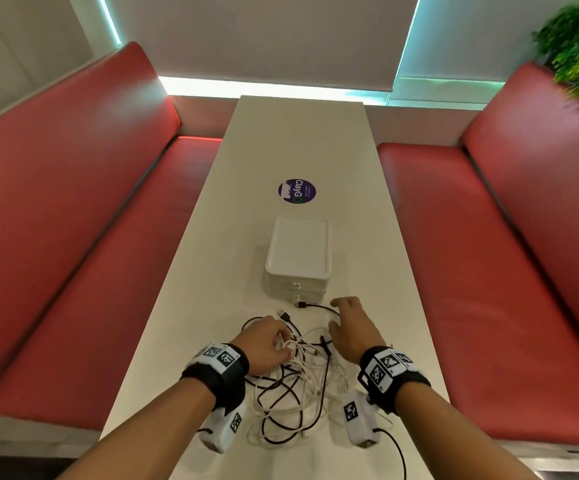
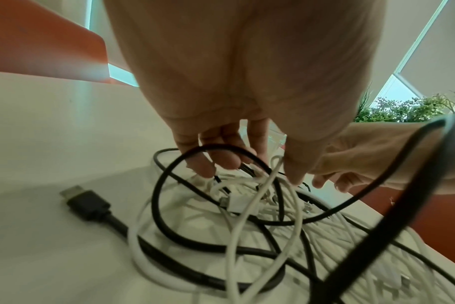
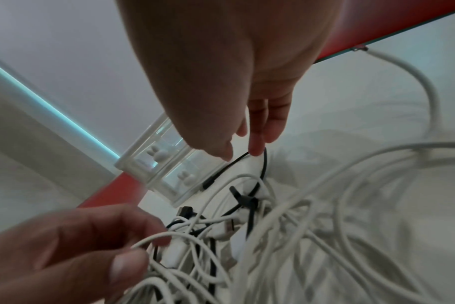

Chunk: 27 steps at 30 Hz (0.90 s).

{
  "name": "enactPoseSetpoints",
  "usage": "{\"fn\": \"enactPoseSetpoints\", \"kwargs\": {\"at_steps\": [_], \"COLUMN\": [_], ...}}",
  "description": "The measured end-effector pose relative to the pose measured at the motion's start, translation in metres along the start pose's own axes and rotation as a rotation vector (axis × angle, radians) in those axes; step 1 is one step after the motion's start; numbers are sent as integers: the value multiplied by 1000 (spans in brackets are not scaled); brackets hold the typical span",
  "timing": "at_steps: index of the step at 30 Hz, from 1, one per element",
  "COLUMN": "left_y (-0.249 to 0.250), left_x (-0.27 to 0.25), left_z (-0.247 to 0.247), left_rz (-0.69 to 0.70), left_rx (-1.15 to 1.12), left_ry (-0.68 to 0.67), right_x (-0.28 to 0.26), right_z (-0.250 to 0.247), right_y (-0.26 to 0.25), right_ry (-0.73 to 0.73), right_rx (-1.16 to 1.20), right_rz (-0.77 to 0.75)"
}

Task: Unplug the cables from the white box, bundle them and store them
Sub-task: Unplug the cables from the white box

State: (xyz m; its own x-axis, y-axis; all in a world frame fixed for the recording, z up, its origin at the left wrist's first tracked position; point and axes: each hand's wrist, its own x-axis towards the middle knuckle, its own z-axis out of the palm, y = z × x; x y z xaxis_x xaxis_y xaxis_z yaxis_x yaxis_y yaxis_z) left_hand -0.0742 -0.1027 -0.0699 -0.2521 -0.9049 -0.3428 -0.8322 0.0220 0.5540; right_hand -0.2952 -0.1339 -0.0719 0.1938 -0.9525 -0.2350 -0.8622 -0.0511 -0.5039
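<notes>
Here, left hand [image 1: 264,344] pinches tangled white cables [image 1: 302,362]; right hand [image 1: 352,329], fingers relaxed, touches black cable [image 1: 319,306] at 6 o'clock of white box [image 1: 297,256].

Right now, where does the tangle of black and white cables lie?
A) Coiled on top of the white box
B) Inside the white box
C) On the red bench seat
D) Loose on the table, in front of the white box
D: the cables sprawl on the table between the hands, nearer the person than the white box.
</notes>
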Motion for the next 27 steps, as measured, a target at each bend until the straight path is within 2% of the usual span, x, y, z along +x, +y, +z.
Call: {"fn": "enactPoseSetpoints", "kwargs": {"at_steps": [5,11,15,19,21,23,27], "left_y": [0,-10,-11,0,10,23,46], "left_x": [10,21,22,23,22,19,12], "left_z": [-3,3,7,8,6,3,-3], "left_rz": [-16,-34,-24,30,52,50,33], "left_rx": [-45,118,128,110,60,-1,-139], "left_ry": [167,20,65,166,199,180,16], "right_x": [0,2,7,9,9,8,1], "right_z": [5,5,2,1,-6,-17,-40], "right_y": [2,11,14,9,3,-6,-29], "right_ry": [-114,-79,-101,-113,-91,-88,-166], "right_rx": [-105,-126,-145,-177,-100,91,478], "right_rz": [1,-4,6,4,5,16,23]}}
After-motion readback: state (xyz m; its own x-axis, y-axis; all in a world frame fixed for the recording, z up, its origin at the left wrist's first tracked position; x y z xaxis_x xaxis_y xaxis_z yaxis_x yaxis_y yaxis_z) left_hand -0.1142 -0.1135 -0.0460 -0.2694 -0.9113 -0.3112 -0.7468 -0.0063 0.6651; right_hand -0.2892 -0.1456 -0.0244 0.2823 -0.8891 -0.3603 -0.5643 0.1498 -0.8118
